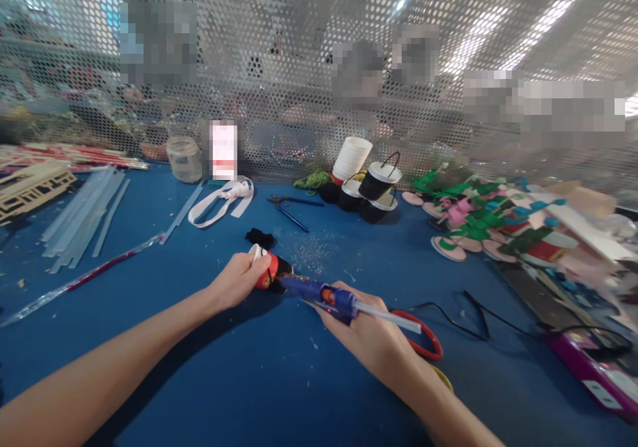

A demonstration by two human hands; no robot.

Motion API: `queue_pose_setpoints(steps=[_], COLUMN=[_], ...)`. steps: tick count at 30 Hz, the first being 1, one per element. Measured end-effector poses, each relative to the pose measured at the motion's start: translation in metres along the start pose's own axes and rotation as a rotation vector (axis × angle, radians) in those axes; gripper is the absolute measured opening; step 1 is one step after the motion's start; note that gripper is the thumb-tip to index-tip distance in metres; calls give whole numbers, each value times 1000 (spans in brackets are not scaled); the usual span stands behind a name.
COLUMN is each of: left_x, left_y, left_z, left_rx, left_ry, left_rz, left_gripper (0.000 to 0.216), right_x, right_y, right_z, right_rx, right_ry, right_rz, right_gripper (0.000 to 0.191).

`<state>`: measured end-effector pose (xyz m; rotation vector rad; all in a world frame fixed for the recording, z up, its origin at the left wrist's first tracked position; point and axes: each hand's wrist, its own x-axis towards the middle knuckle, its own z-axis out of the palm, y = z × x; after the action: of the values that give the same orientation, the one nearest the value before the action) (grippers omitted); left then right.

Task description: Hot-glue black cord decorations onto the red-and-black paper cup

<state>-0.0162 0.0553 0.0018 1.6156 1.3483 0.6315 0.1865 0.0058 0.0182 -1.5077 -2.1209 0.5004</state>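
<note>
My left hand (pixel 240 279) is closed around a small red, white and black craft piece (pixel 270 271) resting on the blue table (pixel 199 367). My right hand (pixel 366 331) grips a blue glue gun (pixel 319 292) with a clear glue stick (pixel 391 317) sticking out of its back. The gun's nozzle points left and touches the craft piece. A black tuft (pixel 260 238) lies just beyond the piece.
Red-handled scissors (pixel 423 341) and a black cable (pixel 468 314) lie right of my hand. Black and white paper cups (pixel 371 184), pliers (pixel 289 209), a white ribbon (pixel 222 201), a jar (pixel 184 158), glue sticks (pixel 82 218) and a heap of foam shapes (pixel 478 218) stand further back before a perforated metal screen (pixel 309 48).
</note>
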Motion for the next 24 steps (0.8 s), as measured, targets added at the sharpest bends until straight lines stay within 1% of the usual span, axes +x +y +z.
queue_pose_setpoints(steps=[4,8,12,16,21,24], left_x=[-1,0,2,1,1,1], left_y=[2,2,1,1,1,0], left_z=[0,0,0,0,0,0], left_rx=[29,8,-45,-18,-10,-8], left_ry=[7,11,3,19,14,12], left_rz=[17,7,0,-16,19,18], left_gripper=[36,36,36,36,36,36], right_x=[0,-1,-2,-2,-2,-2], right_y=[-1,-3,-4,-5,-5,-5], right_z=[-1,-2,-1,-1,-2,-3], right_rx=[-8,-3,-15,-9,-21,-14], right_ry=[26,-5,12,-8,18,-5], right_rz=[12,-7,-27,-27,2,-6], right_gripper=[10,14,15,15,14,14])
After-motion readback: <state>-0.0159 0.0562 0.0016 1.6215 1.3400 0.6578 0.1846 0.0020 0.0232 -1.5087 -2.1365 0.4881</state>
